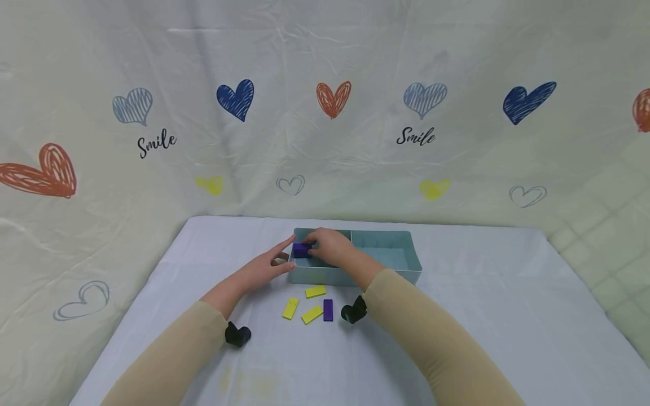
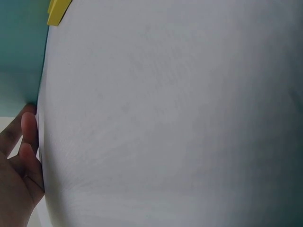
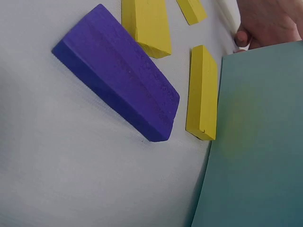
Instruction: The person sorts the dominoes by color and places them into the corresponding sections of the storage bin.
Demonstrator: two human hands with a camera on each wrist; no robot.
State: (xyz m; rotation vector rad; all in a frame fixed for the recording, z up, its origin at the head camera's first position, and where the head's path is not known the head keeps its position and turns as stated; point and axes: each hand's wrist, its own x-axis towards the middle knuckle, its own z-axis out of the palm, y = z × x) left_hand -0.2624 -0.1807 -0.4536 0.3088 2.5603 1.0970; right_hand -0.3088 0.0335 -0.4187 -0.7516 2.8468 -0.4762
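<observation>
A teal two-compartment box [image 1: 387, 248] stands toward the back of the white table. Inside its left compartment, at the left end, is a purple block [image 1: 301, 251]. My right hand [image 1: 327, 245] reaches in over the front wall and pinches that block's right end between thumb and fingers. At the box's left end, my left hand [image 1: 268, 267] touches the outside, index finger and thumb spread along it; the left wrist view shows its fingers [image 2: 29, 126] against the box wall. Whatever lies under my right palm is hidden.
In front of the box, three yellow blocks [image 1: 291, 308] and another purple block [image 1: 328, 310] lie loose on the white tablecloth [image 1: 482, 316]. A yellow block [image 3: 202, 92] lies close to the box's front wall. Behind the table hangs a sheet printed with hearts [image 1: 333, 100].
</observation>
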